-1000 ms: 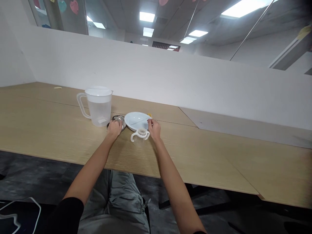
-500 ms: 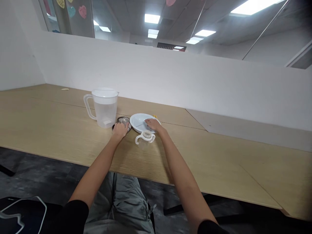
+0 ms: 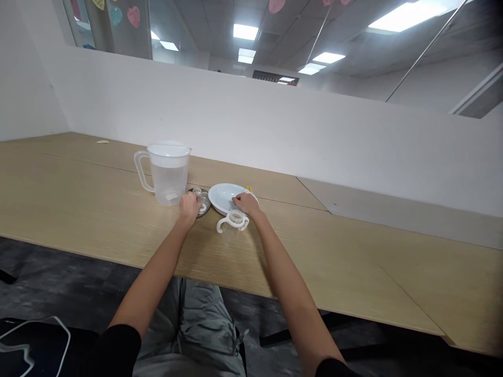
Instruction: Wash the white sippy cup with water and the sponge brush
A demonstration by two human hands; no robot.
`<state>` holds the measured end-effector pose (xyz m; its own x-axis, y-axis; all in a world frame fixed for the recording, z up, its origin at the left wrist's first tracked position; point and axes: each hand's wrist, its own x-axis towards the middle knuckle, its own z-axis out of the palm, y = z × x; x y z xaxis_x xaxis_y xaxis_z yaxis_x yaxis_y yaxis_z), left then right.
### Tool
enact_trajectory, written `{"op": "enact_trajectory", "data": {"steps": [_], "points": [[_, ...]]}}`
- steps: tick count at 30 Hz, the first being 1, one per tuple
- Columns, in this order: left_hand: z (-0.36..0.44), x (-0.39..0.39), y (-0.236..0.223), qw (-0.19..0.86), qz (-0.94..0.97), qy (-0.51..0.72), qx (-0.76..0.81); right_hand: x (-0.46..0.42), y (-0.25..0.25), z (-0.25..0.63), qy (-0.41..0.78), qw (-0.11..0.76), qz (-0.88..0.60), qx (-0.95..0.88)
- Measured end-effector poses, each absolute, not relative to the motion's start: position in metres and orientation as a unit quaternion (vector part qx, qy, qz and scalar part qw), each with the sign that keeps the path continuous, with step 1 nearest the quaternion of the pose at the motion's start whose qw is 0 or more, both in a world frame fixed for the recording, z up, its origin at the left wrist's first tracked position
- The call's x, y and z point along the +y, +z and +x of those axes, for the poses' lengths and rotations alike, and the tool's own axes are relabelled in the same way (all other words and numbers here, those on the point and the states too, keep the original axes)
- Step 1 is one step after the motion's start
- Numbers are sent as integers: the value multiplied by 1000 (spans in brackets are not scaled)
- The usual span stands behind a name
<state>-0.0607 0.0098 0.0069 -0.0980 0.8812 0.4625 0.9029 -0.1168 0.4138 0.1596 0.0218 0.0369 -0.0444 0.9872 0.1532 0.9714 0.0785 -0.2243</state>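
Left hand: the left hand (image 3: 189, 207) is curled, its fingers bunched downward at the near edge of a small round dark metal dish (image 3: 204, 205); a small clear piece (image 3: 197, 191) sits on the dish, and whether the fingers pinch anything is hidden.

Right hand: the right hand (image 3: 247, 204) lies over the near right part of a shallow round white plate (image 3: 220, 198), with its fingertips (image 3: 236, 199) together on the plate's surface; any pinch cannot be made out.

Near the right hand: a clear two-handled plastic cup with curved white handles (image 3: 232, 222) stands upright just below the hand, at the near edge of the plate.

Far left: a tall clear plastic measuring jug with a white lid (image 3: 167, 175) stands just left of the metal dish, its handle to the left.

Behind the plate: a small yellow object (image 3: 248, 188) shows at the far rim, too hidden to identify.

Surface: all of these stand on a long light wood-veneer table (image 3: 90, 209), backed by a white partition wall (image 3: 236, 120).
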Motion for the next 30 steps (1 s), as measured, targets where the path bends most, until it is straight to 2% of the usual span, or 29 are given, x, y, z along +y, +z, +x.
{"op": "enact_trajectory", "data": {"steps": [9,13,21,26,30], "points": [[-58,1,17,43,-637,-544,-544,12,33,153,26,172,-716,-676],[-51,-7,22,69,-611,-597,-515,9,32,152,37,199,-721,-662],[-40,-15,29,-38,-600,-679,-422,1,34,159,50,405,-670,-620],[-32,-13,23,-130,-592,-689,-397,-4,38,161,74,479,-637,-599],[-26,-10,17,-181,-583,-695,-382,-6,40,162,53,504,-615,-605]]}}
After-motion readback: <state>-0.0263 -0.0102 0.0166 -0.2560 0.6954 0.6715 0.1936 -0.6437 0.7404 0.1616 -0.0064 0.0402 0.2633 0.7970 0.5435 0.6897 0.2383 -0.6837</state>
